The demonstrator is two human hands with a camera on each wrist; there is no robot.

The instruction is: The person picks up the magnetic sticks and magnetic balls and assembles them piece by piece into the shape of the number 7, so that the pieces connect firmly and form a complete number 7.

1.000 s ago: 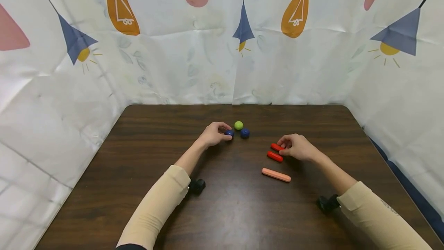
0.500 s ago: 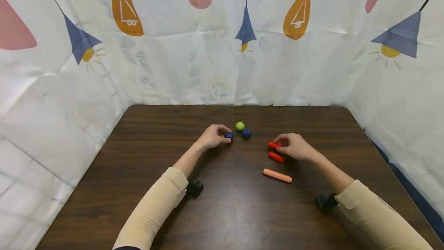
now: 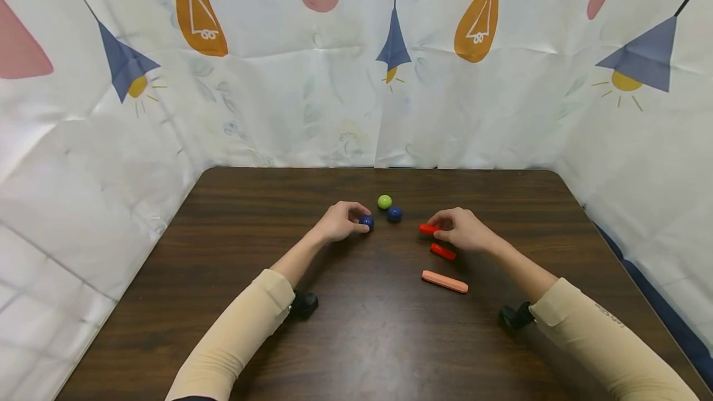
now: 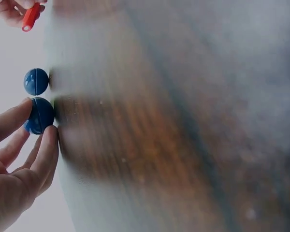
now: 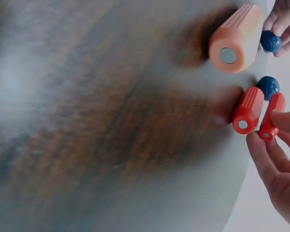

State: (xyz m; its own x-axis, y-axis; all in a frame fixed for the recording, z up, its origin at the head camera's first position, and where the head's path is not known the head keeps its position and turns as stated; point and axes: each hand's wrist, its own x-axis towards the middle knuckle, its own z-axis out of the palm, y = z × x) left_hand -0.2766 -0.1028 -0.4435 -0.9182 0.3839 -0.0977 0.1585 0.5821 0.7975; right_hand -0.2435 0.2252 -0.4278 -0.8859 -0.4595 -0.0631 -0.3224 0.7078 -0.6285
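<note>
My left hand (image 3: 338,221) pinches a shiny blue ball (image 3: 366,222) between thumb and fingers, close over the table; a seam runs round the ball (image 4: 40,116) in the left wrist view. Just right of it lie a second blue ball (image 3: 394,214) and a lime green ball (image 3: 385,202). My right hand (image 3: 465,229) holds a short red stick (image 3: 427,229) between thumb and fingertips. Nearer to me lies another red stick (image 3: 442,251), and below that a longer salmon-coloured stick (image 3: 444,281). In the right wrist view the salmon stick (image 5: 237,41) shows a round silvery disc on its end.
The dark wood-grain table (image 3: 367,351) has rounded far corners. White curtain (image 3: 345,110) printed with lamps and bulbs surrounds it at the back and sides. Black wrist cameras hang below both beige sleeves (image 3: 239,333).
My right hand has drawn the red stick left, away from the other red one. My left hand has shifted the blue ball slightly towards me and left, apart from the other balls.
</note>
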